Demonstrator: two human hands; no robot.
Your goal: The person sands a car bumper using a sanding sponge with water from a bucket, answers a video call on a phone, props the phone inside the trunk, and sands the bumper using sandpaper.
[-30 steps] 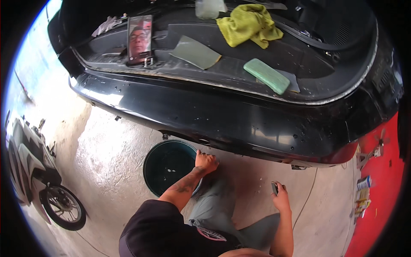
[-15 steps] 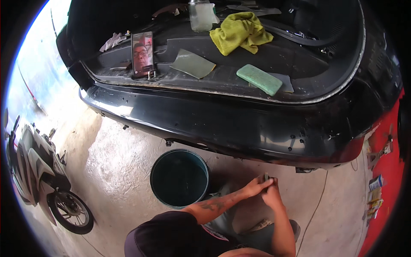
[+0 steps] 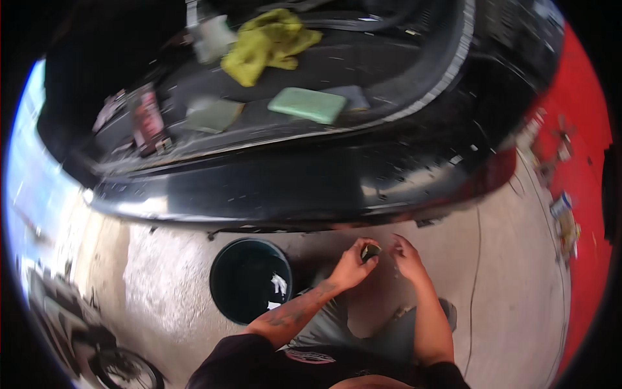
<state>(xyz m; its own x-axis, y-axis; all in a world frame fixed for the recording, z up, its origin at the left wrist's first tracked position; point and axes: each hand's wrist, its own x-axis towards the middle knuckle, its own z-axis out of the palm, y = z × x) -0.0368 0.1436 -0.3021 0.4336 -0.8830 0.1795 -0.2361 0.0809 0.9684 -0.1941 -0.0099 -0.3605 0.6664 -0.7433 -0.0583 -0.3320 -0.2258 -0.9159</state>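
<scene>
My left hand (image 3: pixel 356 262) is closed on a small dark object with an olive edge (image 3: pixel 370 253), too small to identify. Just right of it, my right hand (image 3: pixel 405 256) is raised with fingers apart, holding nothing visible. Both are beneath the black bumper (image 3: pixel 272 191), beside a dark green bucket (image 3: pixel 240 282) with pale patches inside. On the ledge above the bumper lie a yellow cloth (image 3: pixel 265 45), a mint green block (image 3: pixel 304 104), grey sheets (image 3: pixel 210 117) and a phone (image 3: pixel 146 117), blurred by motion.
A motorcycle (image 3: pixel 65 318) stands at lower left. To the right, a red panel or wall (image 3: pixel 586 214) has cans and small items (image 3: pixel 564 220) along its foot. Cables run over the concrete floor (image 3: pixel 512 298). A translucent container (image 3: pixel 210 39) sits behind the ledge items.
The small object passed from my right hand to my left as the hands met, and they have since parted slightly. The view has swung, shifting the car's top leftward.
</scene>
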